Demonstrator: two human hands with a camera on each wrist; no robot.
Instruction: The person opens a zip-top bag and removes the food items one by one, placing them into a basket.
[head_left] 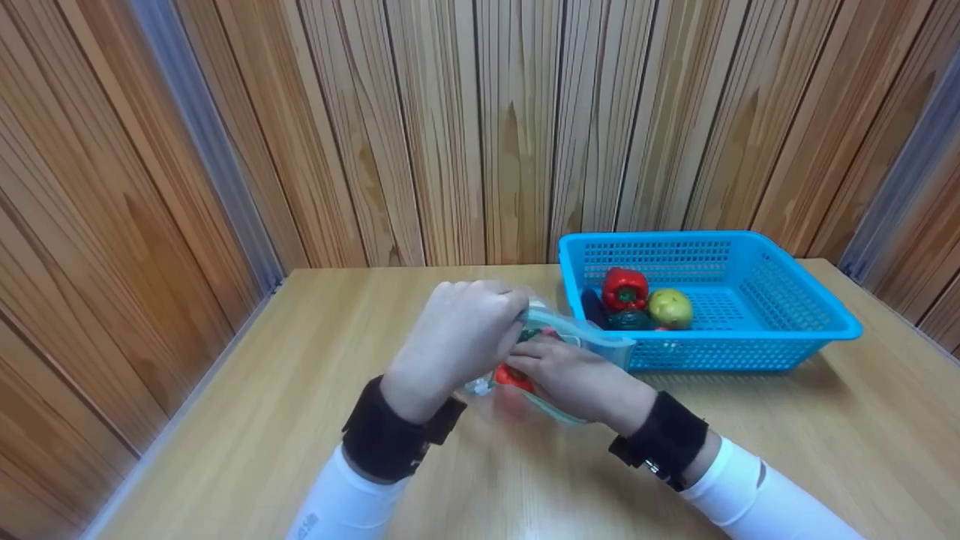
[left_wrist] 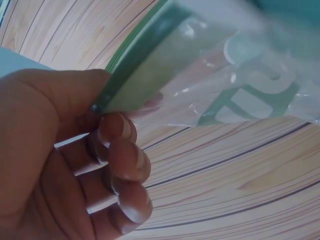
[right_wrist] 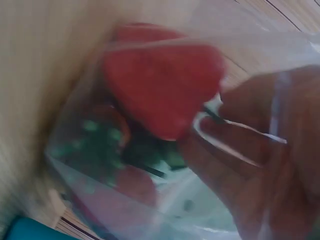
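My left hand pinches the zip edge of a clear plastic zip bag between thumb and fingers. In the left wrist view the bag's green strip runs up from that pinch. My right hand reaches into the bag's open mouth. Through the film, its fingertips are right at the edge of a smooth red heart-shaped piece of produce; I cannot tell whether they grip it. Deeper in the bag lies a red piece with green leaves, blurred by the plastic.
A blue slotted basket stands at the back right of the wooden table. In it are a red bell pepper, a yellow-green round fruit, a dark green piece and a dark purple one. Wood panels rise behind.
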